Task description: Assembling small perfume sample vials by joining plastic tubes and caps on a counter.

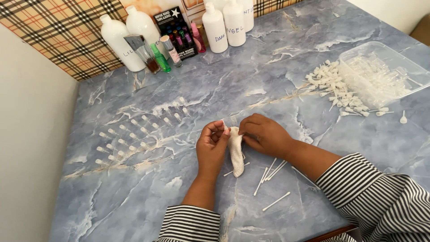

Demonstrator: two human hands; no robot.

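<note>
My left hand (212, 145) and my right hand (264, 134) meet over the middle of the blue marble table (179, 206). Between their fingertips they pinch a small clear vial (230, 122), held level. A white cloth (236, 151) hangs down from under the vial, pressed between both hands, its lower end resting on the table. Several white cotton swabs (271, 172) lie scattered just below my right wrist. Both sleeves are black and white striped.
Rows of small clear vials (134, 130) stand upright to the left. A pile of white spray caps (338, 89) lies at the right beside a clear plastic tray (380, 74) of more parts. White bottles (224, 24) and small coloured perfume bottles (165, 49) line the back wall.
</note>
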